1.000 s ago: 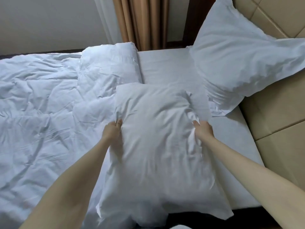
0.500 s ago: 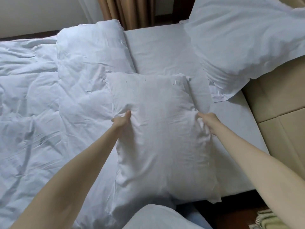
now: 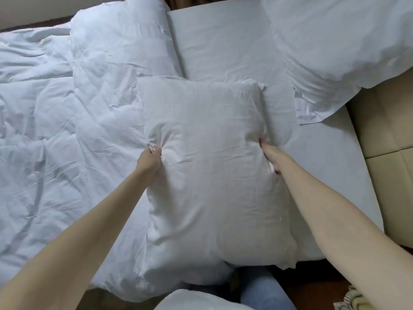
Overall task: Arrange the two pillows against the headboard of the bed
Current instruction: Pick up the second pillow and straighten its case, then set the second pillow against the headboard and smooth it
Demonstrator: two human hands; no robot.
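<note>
A white pillow [image 3: 212, 166] lies lengthwise near the bed's near edge, partly over the duvet. My left hand [image 3: 150, 159] grips its left edge and my right hand [image 3: 269, 156] grips its right edge, fingers pressed into the fabric. A second white pillow [image 3: 330, 43] leans against the tan padded headboard [image 3: 388, 130] at the upper right, its loose flap hanging onto the sheet. The bare white sheet [image 3: 223, 41] shows between the two pillows.
A rumpled white duvet [image 3: 67, 113] covers the left of the bed, its folded top edge running up beside the sheet. My blue-trousered leg [image 3: 266, 291] and dark wooden floor show at the bottom. A curtain strip is at the top edge.
The view has tilted down and closer over the bed. Both hands have stayed gripping the pillow's sides, and the pillow now lies flatter on the bed, slightly nearer the headboard side.
</note>
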